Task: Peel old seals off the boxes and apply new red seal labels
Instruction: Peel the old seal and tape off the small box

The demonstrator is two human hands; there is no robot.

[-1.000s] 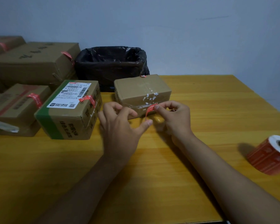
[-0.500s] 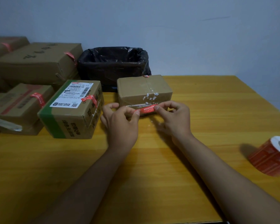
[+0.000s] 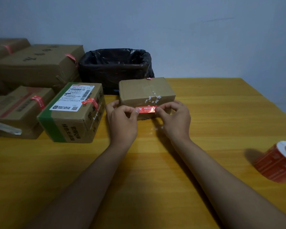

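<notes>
A small brown cardboard box [image 3: 144,90] stands on the yellow wooden table [image 3: 155,162], with white scraps of old seal near its top front edge. A red seal label [image 3: 146,109] is stretched flat and level in front of the box's near face. My left hand [image 3: 122,119] pinches its left end, and my right hand [image 3: 173,119] pinches its right end. Whether the label touches the box cannot be made out. A roll of red seal labels [image 3: 277,162] lies on its side at the right edge.
A bin with a black liner [image 3: 116,66] stands behind the small box. Several cardboard boxes with red seals crowd the left side, the nearest one [image 3: 73,113] bearing a white shipping label and green tape. A grey wall is behind the table.
The red label hung from my right fingers a second ago. My left hand has taken its other end, and the label is now pulled out level in front of the box.
</notes>
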